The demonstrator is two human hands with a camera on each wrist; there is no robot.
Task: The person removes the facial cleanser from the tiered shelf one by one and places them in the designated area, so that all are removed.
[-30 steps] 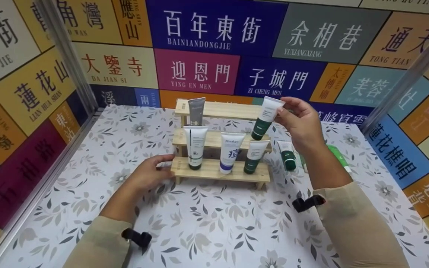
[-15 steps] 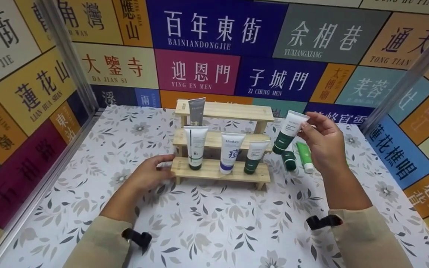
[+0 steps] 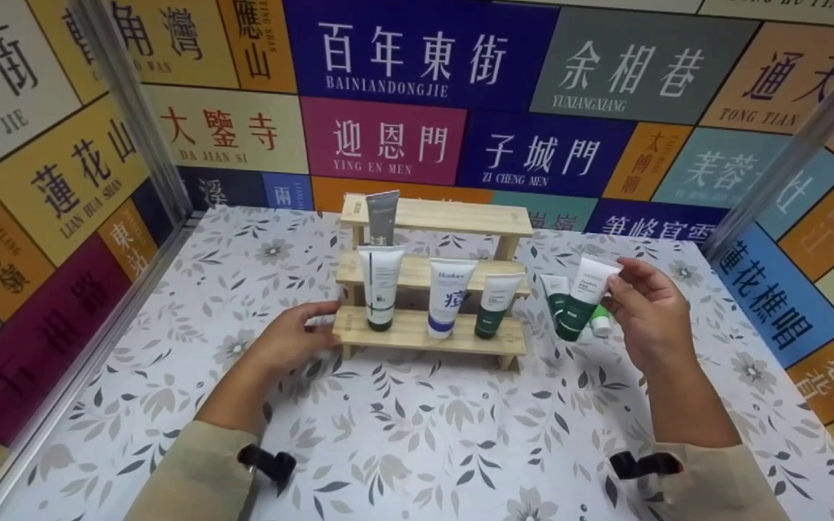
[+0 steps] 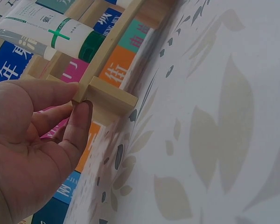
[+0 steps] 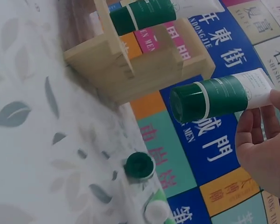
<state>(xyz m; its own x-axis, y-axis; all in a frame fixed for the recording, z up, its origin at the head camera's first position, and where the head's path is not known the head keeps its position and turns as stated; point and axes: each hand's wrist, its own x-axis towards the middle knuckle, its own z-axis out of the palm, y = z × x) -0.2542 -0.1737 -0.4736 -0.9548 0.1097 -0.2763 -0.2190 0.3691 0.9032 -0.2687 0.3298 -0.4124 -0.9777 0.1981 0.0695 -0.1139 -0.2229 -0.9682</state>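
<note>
Lettered, coloured wall panels [image 3: 383, 137] enclose a grey-floral worktop [image 3: 417, 434] bearing a three-tier wooden rack [image 3: 453, 215]. Of the two hands, the left hand [image 3: 290, 340] pinches the lowest tier's left end, and the right hand [image 3: 652, 311] pinches the held tube [image 3: 589, 288] by its flat white end. Upright on the lowest tier, from left: a white tube [image 3: 381, 286], a blue-and-white tube [image 3: 451, 295] and a green-and-white tube [image 3: 498, 304]; a grey tube [image 3: 382, 217] stands behind the first. The held tube, white above and dark green below, with a pale ring over its cap, is tilted cap-down, clear of the worktop, right of the rack. Near it lie a similar tube [image 3: 554, 289] and a partly hidden bright green tube [image 3: 600, 320], white-capped.
</note>
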